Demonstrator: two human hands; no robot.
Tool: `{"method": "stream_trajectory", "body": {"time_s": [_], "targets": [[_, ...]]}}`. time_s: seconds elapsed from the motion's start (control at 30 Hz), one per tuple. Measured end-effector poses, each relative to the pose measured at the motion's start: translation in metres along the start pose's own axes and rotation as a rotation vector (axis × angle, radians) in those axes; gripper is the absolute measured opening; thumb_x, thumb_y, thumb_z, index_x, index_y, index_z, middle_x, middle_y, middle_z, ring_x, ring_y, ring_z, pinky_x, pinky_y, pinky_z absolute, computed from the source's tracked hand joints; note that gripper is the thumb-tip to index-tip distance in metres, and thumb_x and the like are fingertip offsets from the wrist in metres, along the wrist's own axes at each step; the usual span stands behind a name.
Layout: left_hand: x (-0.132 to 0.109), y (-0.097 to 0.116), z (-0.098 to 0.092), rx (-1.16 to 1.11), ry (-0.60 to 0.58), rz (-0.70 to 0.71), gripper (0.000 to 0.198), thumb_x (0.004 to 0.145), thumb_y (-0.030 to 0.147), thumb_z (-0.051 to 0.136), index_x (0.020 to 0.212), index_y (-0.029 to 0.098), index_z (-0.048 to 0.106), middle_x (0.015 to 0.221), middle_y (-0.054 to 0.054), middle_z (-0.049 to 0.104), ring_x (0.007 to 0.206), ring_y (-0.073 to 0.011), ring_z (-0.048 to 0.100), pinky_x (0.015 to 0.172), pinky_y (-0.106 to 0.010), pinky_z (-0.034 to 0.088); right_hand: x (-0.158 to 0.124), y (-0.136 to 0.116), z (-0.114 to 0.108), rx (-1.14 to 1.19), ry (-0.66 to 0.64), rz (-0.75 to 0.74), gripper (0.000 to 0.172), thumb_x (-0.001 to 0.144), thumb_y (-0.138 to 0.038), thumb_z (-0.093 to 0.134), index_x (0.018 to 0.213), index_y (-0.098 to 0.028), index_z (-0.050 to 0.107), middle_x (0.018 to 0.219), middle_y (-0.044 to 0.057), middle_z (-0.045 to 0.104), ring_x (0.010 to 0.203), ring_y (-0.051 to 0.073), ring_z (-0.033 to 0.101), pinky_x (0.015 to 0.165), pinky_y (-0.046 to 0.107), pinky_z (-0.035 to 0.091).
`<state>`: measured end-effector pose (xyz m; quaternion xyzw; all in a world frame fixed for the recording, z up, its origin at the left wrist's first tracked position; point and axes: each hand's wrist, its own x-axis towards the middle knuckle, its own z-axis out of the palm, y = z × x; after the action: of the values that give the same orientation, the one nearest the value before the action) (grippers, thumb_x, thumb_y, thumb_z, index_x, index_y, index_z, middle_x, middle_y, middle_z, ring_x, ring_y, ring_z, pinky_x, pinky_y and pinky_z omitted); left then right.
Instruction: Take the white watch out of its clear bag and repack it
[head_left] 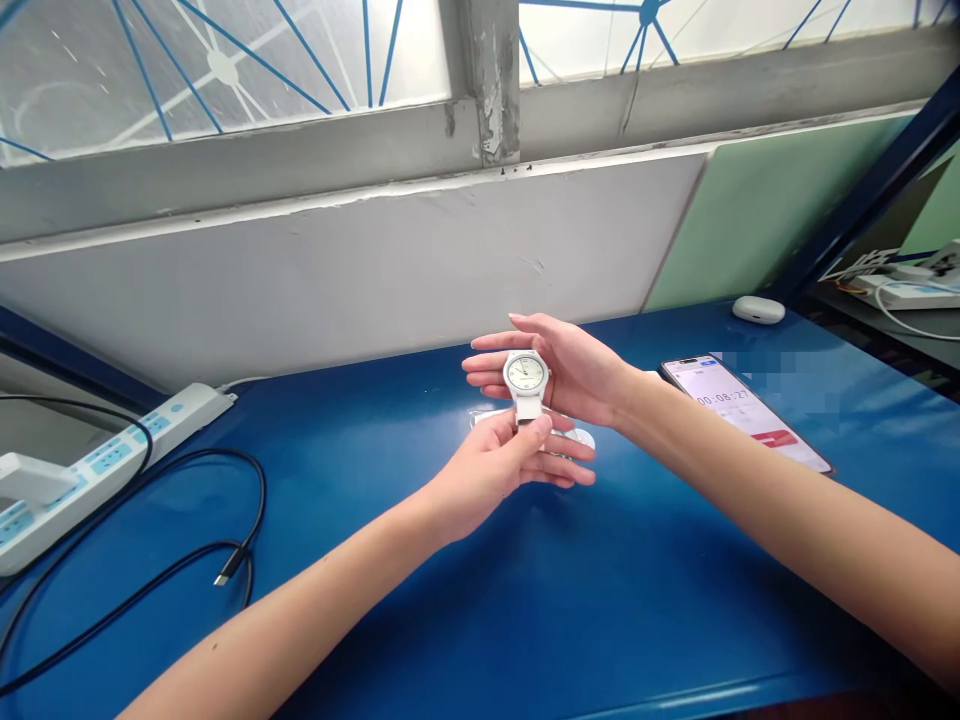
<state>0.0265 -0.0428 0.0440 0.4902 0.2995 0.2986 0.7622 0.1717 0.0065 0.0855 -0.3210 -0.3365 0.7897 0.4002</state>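
A white wristwatch (526,374) with a round pale dial is held up over the blue table, its face turned toward me. My left hand (501,455) pinches the white strap (529,409) below the case, thumb on top and the other fingers stretched out underneath. Close behind the watch is my right hand (559,365), palm toward it and fingers extended to the left. Whether the right fingers touch the case or the upper strap, I cannot tell. Under the hands lies a whitish item (585,438), mostly hidden.
A phone (750,410) showing a timer lies right of my right forearm. Behind it sits a white earbud case (758,310). At left are a white power strip (112,460) and a black cable (259,490) on the blue table (450,620). A wall stands behind.
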Motion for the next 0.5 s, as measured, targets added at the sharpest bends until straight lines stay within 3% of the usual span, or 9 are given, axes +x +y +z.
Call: {"method": "stream_trajectory", "body": {"time_s": [0.2, 0.33, 0.5], "targets": [[0.0016, -0.0006, 0.0021, 0.019, -0.024, -0.08, 0.044, 0.086, 0.05, 0.07, 0.104, 0.01, 0.067, 0.112, -0.02, 0.071, 0.103, -0.0323, 0.071, 0.093, -0.044, 0.052, -0.0018, -0.0025, -0.0038, -0.129, -0.301, -0.01, 0.047, 0.101, -0.045, 0.034, 0.107, -0.015, 0.071, 0.105, 0.012, 0.077, 0.096, 0.023, 0.072, 0.088, 0.035, 0.056], [0.0024, 0.0002, 0.0011, 0.031, -0.028, -0.093, 0.045, 0.087, 0.05, 0.068, 0.107, 0.01, 0.067, 0.113, -0.02, 0.071, 0.106, -0.0331, 0.069, 0.095, -0.046, 0.051, -0.001, -0.0024, -0.0058, -0.144, -0.297, -0.032, 0.045, 0.101, -0.045, 0.036, 0.107, -0.016, 0.071, 0.103, 0.01, 0.077, 0.094, 0.022, 0.072, 0.085, 0.033, 0.056], [0.0017, 0.0028, -0.0003, 0.045, -0.044, -0.148, 0.047, 0.088, 0.051, 0.066, 0.105, 0.008, 0.068, 0.103, -0.02, 0.073, 0.096, -0.0301, 0.073, 0.091, -0.044, 0.053, 0.0006, -0.0002, -0.0067, -0.137, -0.266, -0.015, 0.044, 0.101, -0.045, 0.037, 0.105, -0.015, 0.07, 0.098, 0.011, 0.078, 0.091, 0.021, 0.074, 0.09, 0.034, 0.055]]}}
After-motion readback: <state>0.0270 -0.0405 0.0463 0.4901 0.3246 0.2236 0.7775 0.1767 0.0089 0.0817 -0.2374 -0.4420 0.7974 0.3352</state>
